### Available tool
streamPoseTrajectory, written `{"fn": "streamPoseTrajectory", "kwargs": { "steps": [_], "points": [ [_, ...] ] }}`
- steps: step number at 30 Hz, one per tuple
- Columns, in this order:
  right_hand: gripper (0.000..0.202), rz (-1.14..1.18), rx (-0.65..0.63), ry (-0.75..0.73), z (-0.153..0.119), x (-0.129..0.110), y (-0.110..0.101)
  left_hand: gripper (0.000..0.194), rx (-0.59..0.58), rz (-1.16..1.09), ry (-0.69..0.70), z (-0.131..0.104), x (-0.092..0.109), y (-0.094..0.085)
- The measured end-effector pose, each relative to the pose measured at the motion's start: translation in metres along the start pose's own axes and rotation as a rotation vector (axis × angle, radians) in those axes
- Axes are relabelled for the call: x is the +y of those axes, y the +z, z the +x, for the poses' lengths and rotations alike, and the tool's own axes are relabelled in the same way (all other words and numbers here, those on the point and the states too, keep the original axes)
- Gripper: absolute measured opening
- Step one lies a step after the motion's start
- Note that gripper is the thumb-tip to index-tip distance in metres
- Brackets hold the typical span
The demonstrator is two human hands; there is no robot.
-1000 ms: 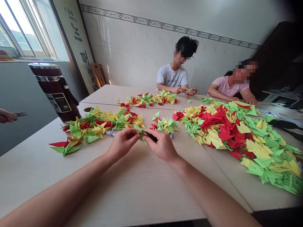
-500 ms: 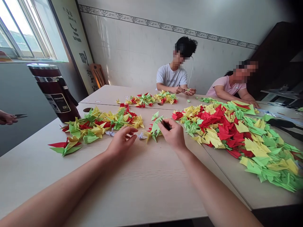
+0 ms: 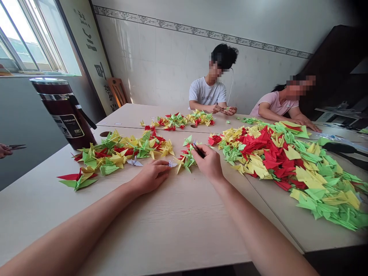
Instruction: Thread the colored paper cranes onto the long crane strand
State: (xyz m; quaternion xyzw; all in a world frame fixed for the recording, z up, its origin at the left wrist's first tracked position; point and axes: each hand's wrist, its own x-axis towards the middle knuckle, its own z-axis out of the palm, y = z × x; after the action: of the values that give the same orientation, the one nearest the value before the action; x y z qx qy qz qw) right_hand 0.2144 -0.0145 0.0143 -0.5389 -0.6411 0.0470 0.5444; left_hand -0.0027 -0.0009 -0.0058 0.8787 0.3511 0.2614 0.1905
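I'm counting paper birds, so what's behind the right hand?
Some green, red and yellow paper birds peek out just left of the right hand, which holds a dark tool. The hand covers whatever is straight behind it, so I can't tell what's there.

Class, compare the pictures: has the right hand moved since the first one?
Yes. The right hand has moved rightward, closer to the large pile of folded paper, which has stayed in place.
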Motion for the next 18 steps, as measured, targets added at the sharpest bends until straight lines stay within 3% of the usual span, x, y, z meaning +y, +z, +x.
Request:
{"fn": "streamPoseTrajectory", "kwargs": {
  "steps": [5,9,13,18],
  "points": [
    [0.016,0.040,-0.040,-0.028,-0.006,-0.008,0.004,0.026,0.122,-0.225,-0.262,0.001,0.001,-0.002],
    [0.019,0.080,-0.108,-0.054,-0.013,-0.019,0.007,0.027,0.243,-0.592,-0.474,0.003,0.004,-0.002],
    [0.024,0.091,-0.197,-0.093,-0.022,-0.029,0.012,0.030,0.338,-0.857,-0.531,0.003,0.011,-0.005],
    [0.022,0.056,-0.317,-0.140,-0.029,-0.036,0.015,0.034,0.361,-0.922,-0.536,0.003,0.018,-0.008]
  ]
}}
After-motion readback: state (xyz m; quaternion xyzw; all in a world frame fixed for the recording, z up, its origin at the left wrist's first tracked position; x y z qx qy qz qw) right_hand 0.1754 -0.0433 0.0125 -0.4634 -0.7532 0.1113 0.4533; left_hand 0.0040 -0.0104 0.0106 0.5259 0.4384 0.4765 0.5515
